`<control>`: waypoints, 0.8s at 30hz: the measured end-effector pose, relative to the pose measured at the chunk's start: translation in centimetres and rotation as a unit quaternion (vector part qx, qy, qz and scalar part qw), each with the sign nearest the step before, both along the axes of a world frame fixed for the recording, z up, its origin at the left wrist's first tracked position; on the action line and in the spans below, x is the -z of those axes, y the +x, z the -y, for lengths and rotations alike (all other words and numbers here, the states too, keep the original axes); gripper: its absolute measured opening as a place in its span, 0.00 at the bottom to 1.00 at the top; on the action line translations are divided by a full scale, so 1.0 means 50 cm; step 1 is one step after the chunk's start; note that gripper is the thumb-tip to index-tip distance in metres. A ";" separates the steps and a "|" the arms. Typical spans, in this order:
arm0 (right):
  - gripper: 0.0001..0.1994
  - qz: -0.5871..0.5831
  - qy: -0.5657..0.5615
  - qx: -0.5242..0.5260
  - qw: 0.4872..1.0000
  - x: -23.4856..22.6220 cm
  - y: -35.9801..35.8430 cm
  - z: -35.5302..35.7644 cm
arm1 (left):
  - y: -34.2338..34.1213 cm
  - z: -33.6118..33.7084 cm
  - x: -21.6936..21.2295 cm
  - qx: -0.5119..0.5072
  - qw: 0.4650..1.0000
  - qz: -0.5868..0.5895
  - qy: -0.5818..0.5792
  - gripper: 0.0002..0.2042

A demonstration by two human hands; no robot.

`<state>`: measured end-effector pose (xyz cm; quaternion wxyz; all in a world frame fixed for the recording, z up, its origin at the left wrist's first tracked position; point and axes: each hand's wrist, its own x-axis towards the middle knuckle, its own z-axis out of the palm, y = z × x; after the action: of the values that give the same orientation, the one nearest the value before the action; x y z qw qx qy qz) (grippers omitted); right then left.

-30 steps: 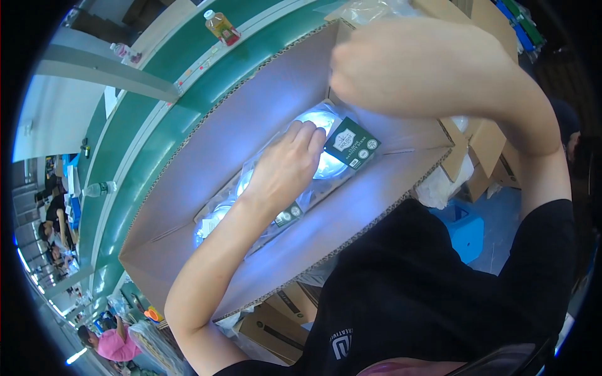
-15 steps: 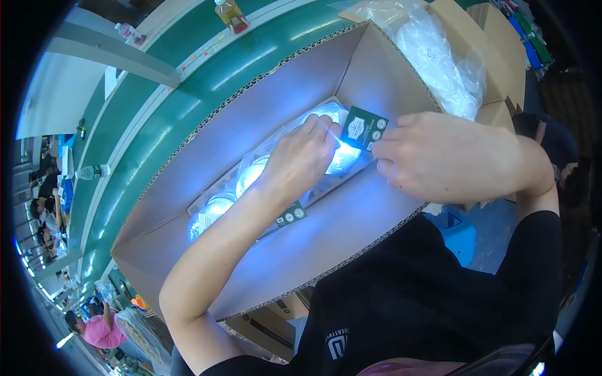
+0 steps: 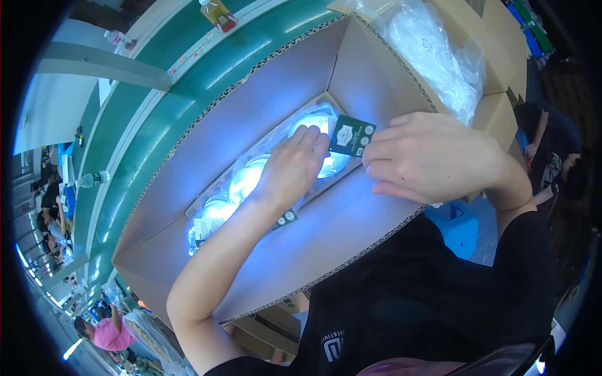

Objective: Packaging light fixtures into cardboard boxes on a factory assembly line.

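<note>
A large open cardboard box (image 3: pixel 269 276) stands in front of me. In its bottom lies a row of glowing round lamps (image 3: pixel 246 180) wrapped in clear plastic, shining bluish white. My left hand (image 3: pixel 291 164) reaches in over the far-right lamp (image 3: pixel 335 164), fingers pinched together at the left edge of a dark green card tag (image 3: pixel 352 136); what exactly they hold is hidden. My right hand (image 3: pixel 433 153) grips the tag's right edge with bent fingers. A second green tag (image 3: pixel 285 219) shows partly beneath my left forearm, and a white label (image 3: pixel 207 228) sits on the near-left lamp.
Beyond the box runs a green worktable (image 3: pixel 188 119) with a drink bottle (image 3: pixel 219 14) and a clear bottle (image 3: pixel 94 179). Another carton (image 3: pixel 495 131) with clear plastic bags (image 3: pixel 433 56) stands at the right. A blue bin (image 3: pixel 458 233) is below. Other people work at both sides.
Both hands and the green tag have shifted slightly left and down in view. The bright glare beside my left fingertips has lessened. The box view has shifted a little too.
</note>
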<state>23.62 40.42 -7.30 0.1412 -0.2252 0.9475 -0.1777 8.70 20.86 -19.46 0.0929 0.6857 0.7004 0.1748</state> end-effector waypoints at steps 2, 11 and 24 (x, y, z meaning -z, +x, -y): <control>0.11 0.007 -0.005 0.011 1.000 0.006 0.012 0.013 | 0.010 -0.006 0.007 -0.008 1.000 0.011 0.013 0.14; 0.13 -0.043 -0.084 0.013 0.995 0.013 0.018 0.016 | 0.002 0.019 -0.068 -0.045 0.994 -0.038 -0.096 0.29; 0.23 -0.255 -0.021 0.462 0.849 0.089 0.089 -0.324 | -0.013 0.418 -0.363 -0.311 0.936 -0.061 -0.151 0.11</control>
<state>28.06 56.60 -11.75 -0.2091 0.1984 0.9408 -0.1786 8.06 -0.06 -1.29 0.0938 0.4212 0.9010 0.0451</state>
